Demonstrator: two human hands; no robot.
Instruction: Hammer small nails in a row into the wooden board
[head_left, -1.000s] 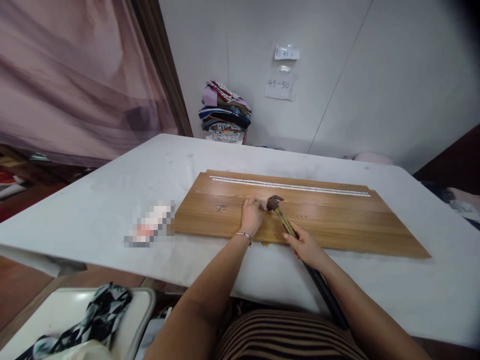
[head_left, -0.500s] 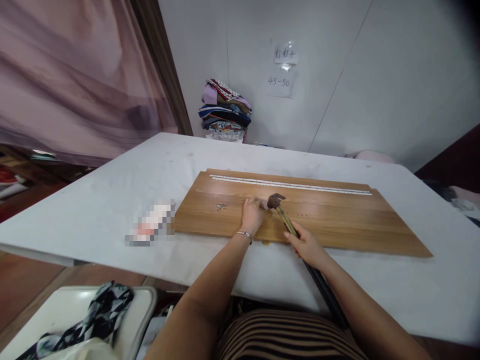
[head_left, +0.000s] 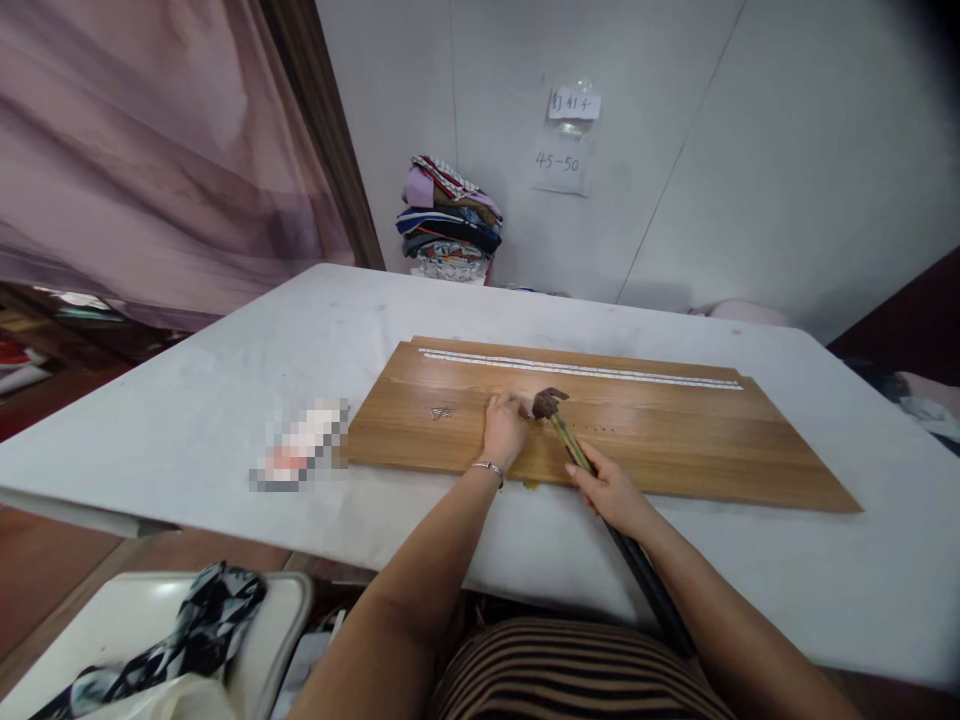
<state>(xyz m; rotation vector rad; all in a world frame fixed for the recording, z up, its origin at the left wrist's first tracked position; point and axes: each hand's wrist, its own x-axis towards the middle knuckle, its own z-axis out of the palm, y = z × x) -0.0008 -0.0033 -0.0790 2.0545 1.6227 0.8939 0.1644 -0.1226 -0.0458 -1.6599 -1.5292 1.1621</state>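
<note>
My right hand (head_left: 606, 485) is wrapped around the handle of a claw hammer (head_left: 568, 440), whose rusty head is just above the wooden board and close to my left fingertips. My left hand (head_left: 505, 425) rests on the board (head_left: 697, 440) with its thumb and fingers pinched together beside the hammer head. What sits in that pinch is too small and hidden to make out. A little pile of nails (head_left: 442, 412) lies on the board to the left. To the right of the hammer, several small dark dots (head_left: 600, 429) run in a row on the wood.
Two white measuring strips (head_left: 581, 372) run along the board's far side. Under it is a white-covered table (head_left: 247, 370), with a blurred-out item (head_left: 304, 445) on the left. Folded cloths (head_left: 450, 220) are stacked against the wall. A pale chair (head_left: 289, 610) with patterned fabric stands at lower left.
</note>
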